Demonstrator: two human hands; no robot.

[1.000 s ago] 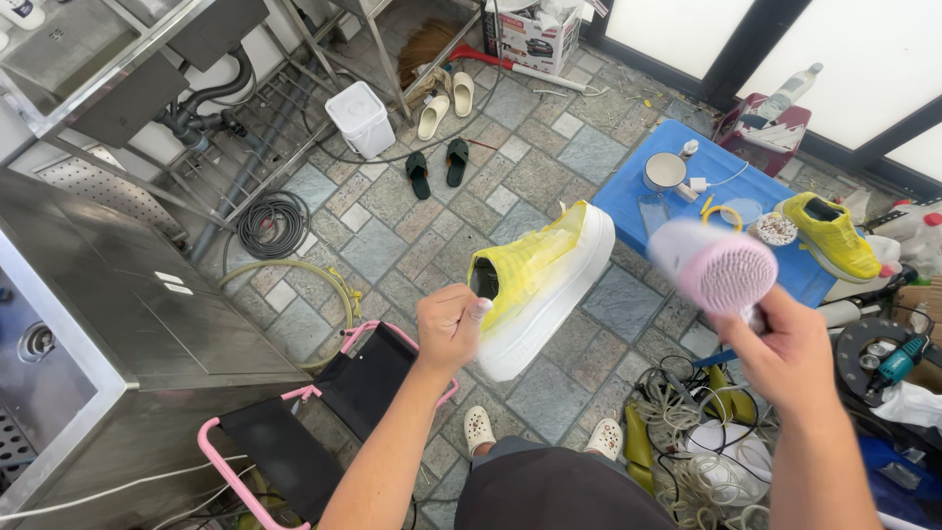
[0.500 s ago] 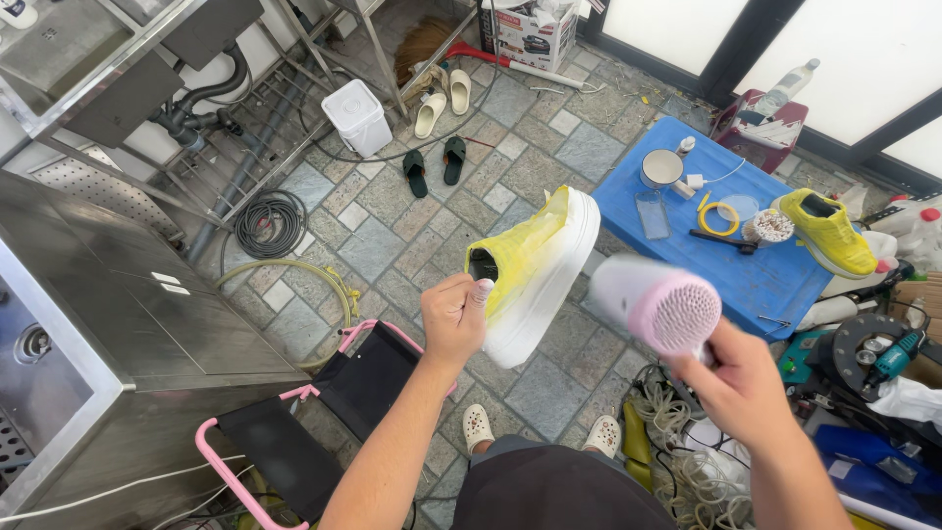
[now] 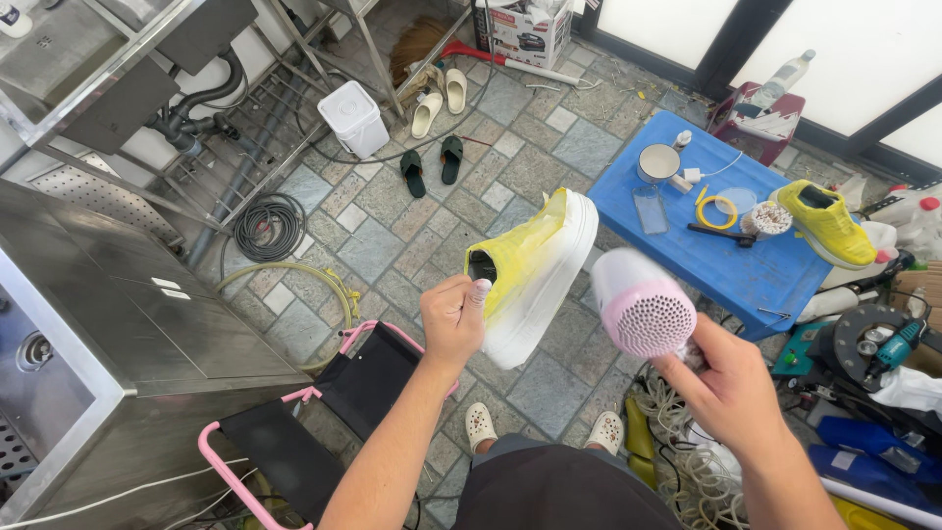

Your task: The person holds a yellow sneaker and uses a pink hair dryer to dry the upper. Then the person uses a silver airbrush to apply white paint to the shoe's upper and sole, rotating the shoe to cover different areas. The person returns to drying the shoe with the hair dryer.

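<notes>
Since the earlier frame the pink hair dryer (image 3: 640, 304) has swung closer to the yellow sneaker (image 3: 535, 270). The left hand (image 3: 453, 319) pinches that sneaker by its heel, held up over the tiled floor (image 3: 392, 236). The right hand (image 3: 731, 378) grips the dryer's handle beside the blue table (image 3: 731, 260).

A blue counter (image 3: 785, 280) stands on the stone-tiled floor (image 3: 392, 236). On the counter lie a white bowl (image 3: 658, 162), a clear flat case (image 3: 651, 209), a yellow ring of tape (image 3: 717, 211), a dark-handled tool (image 3: 721, 234), a round brush-like disc (image 3: 767, 219) and a yellow sneaker (image 3: 827, 222) at its right edge. On the floor sit a white lidded bucket (image 3: 354, 118), a pair of dark sandals (image 3: 432, 165), a pair of cream slippers (image 3: 441, 98), and a coiled black hose (image 3: 269, 226).
</notes>
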